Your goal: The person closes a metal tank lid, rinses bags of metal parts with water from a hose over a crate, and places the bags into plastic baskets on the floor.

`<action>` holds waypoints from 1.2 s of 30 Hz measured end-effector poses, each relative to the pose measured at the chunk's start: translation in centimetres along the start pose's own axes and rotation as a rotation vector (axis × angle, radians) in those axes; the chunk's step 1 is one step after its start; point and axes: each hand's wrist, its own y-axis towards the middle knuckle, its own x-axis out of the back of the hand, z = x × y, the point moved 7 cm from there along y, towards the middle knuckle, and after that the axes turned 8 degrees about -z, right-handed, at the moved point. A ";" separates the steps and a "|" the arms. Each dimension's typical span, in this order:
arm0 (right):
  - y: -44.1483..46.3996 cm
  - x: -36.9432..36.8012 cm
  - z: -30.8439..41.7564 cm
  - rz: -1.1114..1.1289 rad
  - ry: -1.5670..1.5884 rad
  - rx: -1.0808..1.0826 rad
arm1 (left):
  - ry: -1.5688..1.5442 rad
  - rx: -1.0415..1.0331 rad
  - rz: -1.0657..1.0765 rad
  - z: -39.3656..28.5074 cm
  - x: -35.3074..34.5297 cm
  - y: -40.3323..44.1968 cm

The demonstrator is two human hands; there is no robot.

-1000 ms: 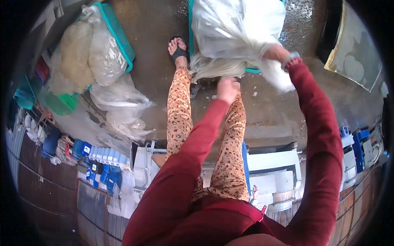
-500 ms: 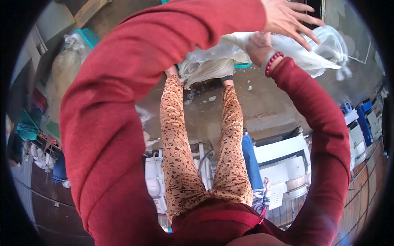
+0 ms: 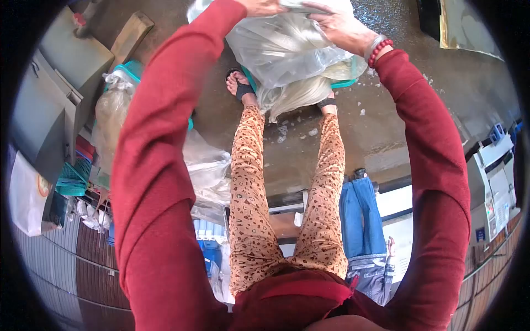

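A large clear plastic bag (image 3: 276,47) bulges with pale contents I cannot make out, between and just beyond my feet. Under it shows the rim of a teal basket (image 3: 343,84). My left hand (image 3: 264,6), cut off by the top of the view, has its fingers closed on the bag's upper edge. On the same edge, farther right, my right hand (image 3: 343,28) pinches the plastic; a red bead bracelet (image 3: 380,51) is on that wrist. A pale, gathered fold (image 3: 295,96) of the bag hangs over the basket's near side.
Another filled plastic bag (image 3: 110,107) sits in a teal basket (image 3: 131,69) at left. More clear bags (image 3: 207,165) lie beside my left leg. Whitish bits are scattered on the wet floor (image 3: 386,116). Behind me stands a person in blue jeans (image 3: 361,212).
My left hand has gone from spread fingers at the upper right to gripping the bag's edge further left. The bag's loose end no longer stretches right, and the bag looks fuller and more upright.
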 end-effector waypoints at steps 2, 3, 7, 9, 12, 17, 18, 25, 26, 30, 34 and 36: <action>0.4 0.3 0.0 -0.004 0.016 0.071 | -0.191 0.103 -0.028 3.1 -2.7 0.6; 0.9 0.7 0.5 0.000 0.020 0.116 | -0.114 0.032 0.021 3.4 -3.2 0.9; 3.7 1.3 2.1 0.237 0.132 0.175 | 0.153 -0.047 -0.168 5.0 -4.3 -0.1; 2.5 -1.0 0.9 0.674 0.302 -0.200 | 0.249 -0.240 -0.431 6.0 -5.3 -1.0; 3.8 0.0 1.6 0.478 0.570 -0.150 | -0.065 -0.401 -0.484 6.5 -7.5 -5.3; 4.5 -3.6 1.2 0.332 0.341 -0.275 | -1.301 0.327 -0.340 3.7 -17.4 -13.3; 4.5 -2.9 2.3 0.247 0.180 -0.261 | -1.770 0.581 -0.190 0.4 -21.9 -14.0; 1.0 -0.4 9.0 0.329 -0.044 0.079 | -3.026 1.118 0.000 -14.2 -33.3 -9.1; 1.2 0.8 10.7 0.250 0.034 0.063 | -3.020 1.084 0.011 -13.9 -33.7 -8.5; -1.0 6.1 11.6 0.056 0.274 -0.283 | -2.783 0.720 0.141 -10.3 -32.1 -6.6; -3.5 0.9 5.2 -0.198 0.255 -0.977 | -1.882 0.743 0.755 -6.0 -27.9 -10.6; -0.6 -4.2 5.6 0.174 0.653 -1.218 | -1.594 0.479 0.567 -3.2 -23.8 -11.9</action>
